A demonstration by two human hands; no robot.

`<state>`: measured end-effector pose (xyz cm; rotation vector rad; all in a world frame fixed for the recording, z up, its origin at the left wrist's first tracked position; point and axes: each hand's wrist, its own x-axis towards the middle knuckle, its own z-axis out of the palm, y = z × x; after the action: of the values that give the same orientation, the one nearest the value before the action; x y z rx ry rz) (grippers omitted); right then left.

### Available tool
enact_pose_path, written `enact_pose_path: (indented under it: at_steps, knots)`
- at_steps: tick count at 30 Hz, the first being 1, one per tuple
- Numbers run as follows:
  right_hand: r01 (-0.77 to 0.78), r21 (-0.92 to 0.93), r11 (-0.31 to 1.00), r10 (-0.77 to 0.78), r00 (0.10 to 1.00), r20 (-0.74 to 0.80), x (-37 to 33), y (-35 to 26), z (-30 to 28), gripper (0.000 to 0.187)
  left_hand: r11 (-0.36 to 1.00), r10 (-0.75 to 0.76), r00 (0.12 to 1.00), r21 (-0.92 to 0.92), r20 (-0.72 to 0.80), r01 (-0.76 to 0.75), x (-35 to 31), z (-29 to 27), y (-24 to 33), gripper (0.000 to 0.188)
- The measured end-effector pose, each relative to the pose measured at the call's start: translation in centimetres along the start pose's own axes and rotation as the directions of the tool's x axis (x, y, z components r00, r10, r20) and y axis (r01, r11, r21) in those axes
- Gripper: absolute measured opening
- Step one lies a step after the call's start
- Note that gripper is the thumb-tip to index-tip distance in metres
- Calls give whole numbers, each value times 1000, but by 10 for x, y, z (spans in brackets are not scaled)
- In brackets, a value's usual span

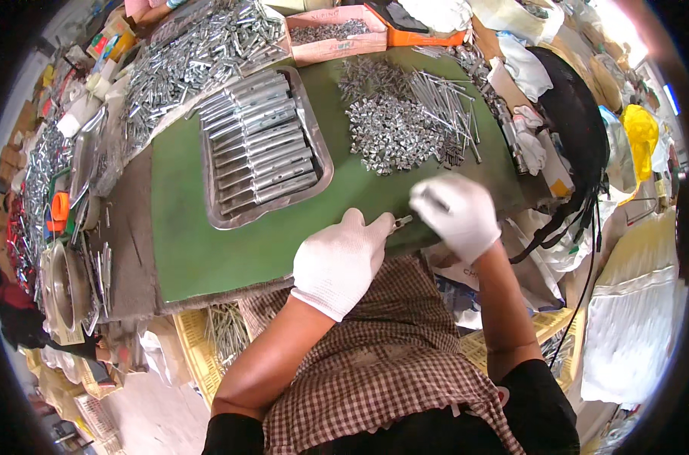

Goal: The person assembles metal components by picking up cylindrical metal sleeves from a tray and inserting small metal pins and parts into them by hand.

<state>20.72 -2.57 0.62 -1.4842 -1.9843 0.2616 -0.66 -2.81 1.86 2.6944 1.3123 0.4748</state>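
Both my hands wear white knit gloves. My left hand [338,262] is closed above the mat's near edge, and a small silvery metal part [401,222] sticks out past its thumb and forefinger. Just to the right, my right hand [460,214] is raised with its fingers curled in; a dark spot shows among them, and what they hold is too blurred to make out. Beyond the hands lies a heap of small shiny metal pieces [394,136], with long thin metal rods [447,106] beside it and small screw-like parts [371,78] behind.
A metal tray [325,171] with rows of metal tubes [272,152] rests on the green mat [185,258]. Many metal parts [200,64] lie at the far left, near a pink box [337,45]. A black bag [572,114] with straps stands at the right; yellow crates [193,341] flank my lap.
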Motion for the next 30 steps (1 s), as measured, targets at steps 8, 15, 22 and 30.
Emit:
enact_pose_path:
  at_steps: [8, 15, 22, 30]
  knots:
    - [-292, -98, 951, 275, 948, -159, 34, 23, 10, 14, 1000, -16, 1000, -12, -17, 16, 2, 4, 0, 20]
    - [-249, -185, 951, 243, 968, -55, 19, 17, 4, 12, 1000, -18, 1000, 12, -13, 18, 1, 3, -1, 21]
    - [-74, 232, 970, 40, 988, 149, -7, -16, -2, 10, 1000, 5, 1000, 2, -11, -5, 1, 2, 0, 21]
    - [-123, 104, 987, 105, 981, 165, -10, -22, 9, 11, 1000, 14, 1000, 8, -26, -14, -2, 3, -1, 26]
